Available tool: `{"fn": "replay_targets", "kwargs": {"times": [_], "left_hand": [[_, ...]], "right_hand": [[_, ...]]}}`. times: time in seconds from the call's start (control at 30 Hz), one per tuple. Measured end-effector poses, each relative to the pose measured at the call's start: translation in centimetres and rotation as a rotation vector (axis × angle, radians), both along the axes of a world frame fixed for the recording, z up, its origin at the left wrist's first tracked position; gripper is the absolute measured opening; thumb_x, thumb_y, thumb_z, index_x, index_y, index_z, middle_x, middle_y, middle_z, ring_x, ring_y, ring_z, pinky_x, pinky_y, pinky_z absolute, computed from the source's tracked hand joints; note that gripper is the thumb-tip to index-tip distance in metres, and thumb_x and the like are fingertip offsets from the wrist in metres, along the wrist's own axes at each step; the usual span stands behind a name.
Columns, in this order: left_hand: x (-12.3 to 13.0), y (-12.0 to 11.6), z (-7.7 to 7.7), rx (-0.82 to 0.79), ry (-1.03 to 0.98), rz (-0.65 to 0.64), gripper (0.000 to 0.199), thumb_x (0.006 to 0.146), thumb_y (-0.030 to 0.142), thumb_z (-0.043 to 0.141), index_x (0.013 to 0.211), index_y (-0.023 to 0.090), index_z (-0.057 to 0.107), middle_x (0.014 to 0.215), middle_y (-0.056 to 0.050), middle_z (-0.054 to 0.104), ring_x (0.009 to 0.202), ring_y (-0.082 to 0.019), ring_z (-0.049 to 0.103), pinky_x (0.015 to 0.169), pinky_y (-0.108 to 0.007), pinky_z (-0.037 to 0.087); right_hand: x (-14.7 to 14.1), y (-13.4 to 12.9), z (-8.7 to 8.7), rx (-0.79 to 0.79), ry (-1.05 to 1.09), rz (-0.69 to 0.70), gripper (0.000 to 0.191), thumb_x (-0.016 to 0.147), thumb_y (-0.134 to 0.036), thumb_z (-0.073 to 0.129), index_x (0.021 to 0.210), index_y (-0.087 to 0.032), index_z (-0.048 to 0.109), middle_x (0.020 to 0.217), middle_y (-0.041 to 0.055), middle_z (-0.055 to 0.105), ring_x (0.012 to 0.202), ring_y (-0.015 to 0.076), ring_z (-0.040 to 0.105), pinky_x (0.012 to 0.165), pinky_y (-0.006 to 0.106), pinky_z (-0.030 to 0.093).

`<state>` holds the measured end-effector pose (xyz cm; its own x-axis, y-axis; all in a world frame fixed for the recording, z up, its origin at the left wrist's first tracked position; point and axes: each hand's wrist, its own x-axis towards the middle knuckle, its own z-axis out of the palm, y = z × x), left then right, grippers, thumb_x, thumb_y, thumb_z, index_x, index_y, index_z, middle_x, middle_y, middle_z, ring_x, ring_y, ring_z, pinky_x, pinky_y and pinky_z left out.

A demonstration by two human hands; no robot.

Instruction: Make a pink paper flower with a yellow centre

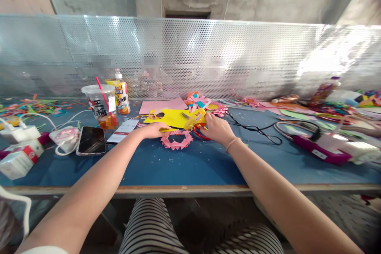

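My left hand (pixel 156 130) pinches a narrow yellow paper strip (pixel 167 130) just above a pink paper ring (pixel 176 145) with a jagged edge. In my right hand (pixel 218 127) is a yellow glue gun (pixel 195 120), its tip pointing left toward the strip. Beneath both lies a yellow paper sheet (pixel 171 117) with cut edges. A red curved piece (pixel 201 135), perhaps a scissors handle, shows partly under my right hand. Behind it are pink paper flowers (pixel 198 101) and a pink sheet (pixel 162 105).
At left stand a drink cup (pixel 99 105), a bottle (pixel 122 97), two phones, one dark-screened (pixel 91 141), and chargers (pixel 64 138). A black cord (pixel 258 129) and a purple power strip (pixel 321 151) lie at right. Paper scraps (pixel 32 107) and a perforated metal panel (pixel 184 43) are behind.
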<state>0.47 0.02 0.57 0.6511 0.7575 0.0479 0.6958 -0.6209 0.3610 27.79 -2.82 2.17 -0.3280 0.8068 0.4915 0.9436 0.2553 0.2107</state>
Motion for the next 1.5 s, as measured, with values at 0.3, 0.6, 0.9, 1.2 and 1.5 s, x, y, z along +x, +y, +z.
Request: {"fn": "replay_targets", "kwargs": {"times": [0.3, 0.6, 0.9, 1.2, 1.5], "left_hand": [[0.0, -0.1, 0.1, 0.006, 0.021, 0.001, 0.044, 0.08, 0.045, 0.042, 0.115, 0.023, 0.054, 0.117, -0.003, 0.058, 0.1, -0.017, 0.053, 0.08, -0.023, 0.038], [0.1, -0.2, 0.1, 0.001, 0.012, 0.021, 0.044, 0.08, 0.044, 0.043, 0.116, 0.021, 0.054, 0.118, -0.005, 0.057, 0.104, -0.017, 0.052, 0.084, -0.023, 0.038], [0.0, 0.0, 0.0, -0.005, 0.018, 0.03, 0.045, 0.079, 0.045, 0.044, 0.117, 0.022, 0.053, 0.121, -0.005, 0.055, 0.105, -0.019, 0.051, 0.085, -0.024, 0.037], [-0.1, 0.0, 0.0, -0.004, 0.024, 0.024, 0.045, 0.079, 0.045, 0.043, 0.117, 0.022, 0.053, 0.12, -0.004, 0.056, 0.106, -0.019, 0.051, 0.085, -0.024, 0.037], [0.0, 0.2, -0.1, 0.014, 0.035, 0.027, 0.038, 0.079, 0.038, 0.045, 0.113, 0.024, 0.056, 0.117, -0.003, 0.058, 0.104, -0.021, 0.052, 0.084, -0.026, 0.038]], "right_hand": [[0.0, 0.2, -0.2, 0.011, -0.007, 0.007, 0.037, 0.076, -0.037, 0.044, 0.103, -0.012, 0.044, 0.101, 0.0128, 0.059, 0.087, 0.022, 0.058, 0.061, 0.027, 0.038], [-0.4, 0.1, -0.3, -0.035, -0.047, -0.014, 0.04, 0.078, -0.033, 0.042, 0.112, -0.011, 0.041, 0.109, 0.0157, 0.056, 0.092, 0.0223, 0.057, 0.064, 0.026, 0.04], [0.1, 0.5, -0.5, -0.06, -0.091, 0.018, 0.038, 0.081, -0.03, 0.04, 0.112, -0.009, 0.041, 0.106, 0.0165, 0.058, 0.089, 0.023, 0.059, 0.065, 0.027, 0.041], [0.4, 0.7, -0.5, -0.045, -0.112, 0.05, 0.036, 0.081, -0.027, 0.041, 0.111, -0.008, 0.041, 0.109, 0.0173, 0.056, 0.09, 0.0225, 0.058, 0.068, 0.027, 0.041], [0.7, 0.7, -0.1, -0.067, -0.111, 0.064, 0.032, 0.08, -0.025, 0.041, 0.108, -0.01, 0.042, 0.104, 0.0158, 0.057, 0.089, 0.0221, 0.058, 0.066, 0.027, 0.04]]}}
